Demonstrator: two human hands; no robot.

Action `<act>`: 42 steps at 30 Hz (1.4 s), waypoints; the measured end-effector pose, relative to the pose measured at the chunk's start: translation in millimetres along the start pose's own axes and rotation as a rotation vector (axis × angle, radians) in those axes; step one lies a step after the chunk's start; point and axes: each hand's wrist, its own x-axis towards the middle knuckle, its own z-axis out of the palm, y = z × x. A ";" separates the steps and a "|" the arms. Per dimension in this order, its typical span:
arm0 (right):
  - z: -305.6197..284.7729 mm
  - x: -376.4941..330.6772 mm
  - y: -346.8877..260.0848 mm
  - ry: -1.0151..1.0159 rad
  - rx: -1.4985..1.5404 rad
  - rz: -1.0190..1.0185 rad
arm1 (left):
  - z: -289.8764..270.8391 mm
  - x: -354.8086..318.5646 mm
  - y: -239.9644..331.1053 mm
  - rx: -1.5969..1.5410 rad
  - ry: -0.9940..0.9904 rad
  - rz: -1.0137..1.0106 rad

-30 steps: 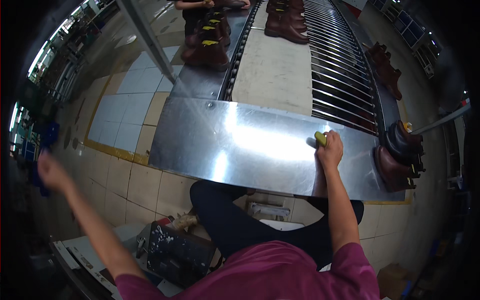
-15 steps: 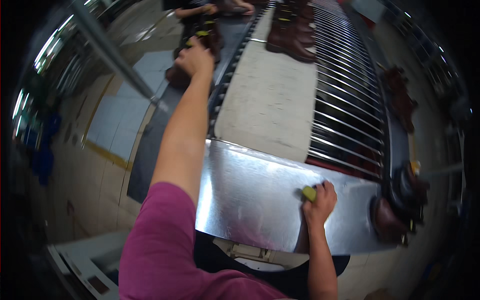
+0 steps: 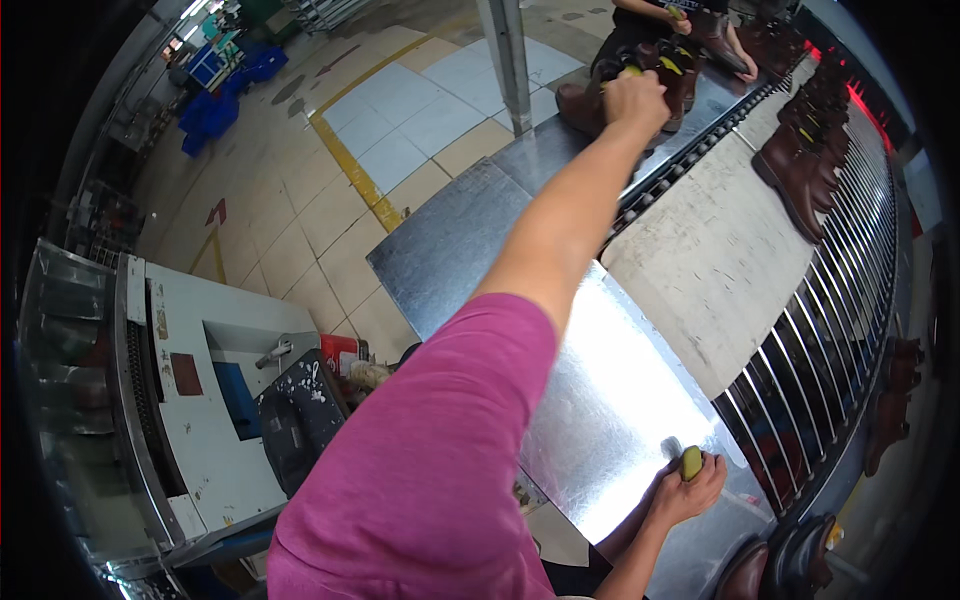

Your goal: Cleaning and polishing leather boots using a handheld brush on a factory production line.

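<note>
Jutting from the clasping right hand [image 3: 694, 489] is a green block [image 3: 690, 462]; left hand [image 3: 636, 98], grip unclear, overlaps boots [image 3: 577, 107].

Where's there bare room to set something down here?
The metal sheet left of the right hand is bare, as is the pale board between that sheet and the row of boots. It's crowded around the left hand, among boots on the ledge, and at the lower-right boots.
</note>
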 end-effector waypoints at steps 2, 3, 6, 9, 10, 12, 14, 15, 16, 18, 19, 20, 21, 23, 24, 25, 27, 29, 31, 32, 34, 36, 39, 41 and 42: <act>0.0 0.6 -6.9 0.024 -0.014 -0.021 | -28.2 -17.0 -21.7 -0.062 0.036 0.027; -0.6 -1.8 -9.5 0.027 -0.006 -0.025 | -41.1 -24.4 -33.2 -0.090 0.046 0.046; 0.4 0.4 -11.0 0.045 0.011 -0.022 | -82.6 -54.3 -44.2 -0.205 0.171 0.188; -1.4 -6.2 -5.6 0.038 -0.021 -0.042 | -126.4 -93.2 -14.9 -0.371 0.164 0.452; -2.0 -7.0 -4.0 0.043 -0.020 -0.011 | -137.4 -101.2 -4.4 -0.366 0.152 0.503; -10.4 0.8 -7.9 -0.146 0.012 0.094 | -159.1 -115.0 8.3 -0.340 0.139 0.522; -4.7 -1.0 -12.5 0.061 0.025 -0.032 | -177.8 -143.8 9.0 -0.372 0.116 0.529; -3.6 -2.4 -10.9 0.096 -0.001 -0.035 | -184.5 -155.7 11.9 -0.410 0.081 0.544; 1.1 -2.8 -10.3 0.036 0.037 -0.003 | -191.5 -169.9 16.7 -0.544 0.146 0.542; 3.7 0.6 -1.7 -0.002 0.070 0.025 | -223.8 -207.8 35.7 -0.654 0.143 0.519; 0.7 -0.5 -4.8 0.026 0.070 0.021 | -238.3 -229.0 41.8 -0.703 0.125 0.544; -4.8 1.9 -11.7 0.014 0.067 0.035 | -254.6 -252.6 41.6 -0.742 0.063 0.563; -11.2 3.2 -14.8 0.005 0.059 0.052 | -275.5 -284.3 44.0 -0.756 -0.050 0.560; -6.7 3.6 -15.0 -0.012 0.057 0.082 | -297.0 -335.3 35.5 -0.816 -0.110 0.842; -5.9 3.8 -18.1 0.020 0.051 0.061 | -309.1 -360.3 31.7 -0.851 -0.186 0.870; -3.9 4.4 -23.4 0.048 0.055 0.031 | -315.7 -386.7 26.8 -0.823 -0.239 0.885; -3.5 6.2 -21.0 0.023 0.099 0.045 | -320.4 -420.6 21.0 -0.879 -0.325 0.854; -11.2 8.8 -16.3 -0.116 0.119 0.125 | -316.6 -434.2 12.7 -0.930 -0.352 0.771; -7.3 -0.1 -4.0 -0.009 0.064 0.074 | -311.9 -428.0 5.5 -1.214 -0.455 0.607; -4.4 -3.9 -3.5 0.084 0.032 0.026 | -309.6 -415.5 4.1 -1.256 -0.416 0.496; -4.6 -4.0 -9.5 0.094 0.048 0.034 | -279.9 -378.9 -7.3 -1.194 -0.275 0.295; -17.2 -3.5 -14.9 0.055 0.028 0.071 | -213.5 -318.9 -18.1 -0.823 0.023 -0.059; -14.8 -0.9 -16.5 0.018 0.052 0.074 | -132.6 -212.8 -42.1 -0.533 0.178 -0.184; -10.8 -2.0 -15.3 0.021 0.045 0.085 | -90.6 -170.2 -43.5 -0.366 0.162 -0.336; -8.9 -1.8 -15.7 0.030 0.053 0.073 | -74.2 -155.7 -45.2 -0.396 0.167 -0.341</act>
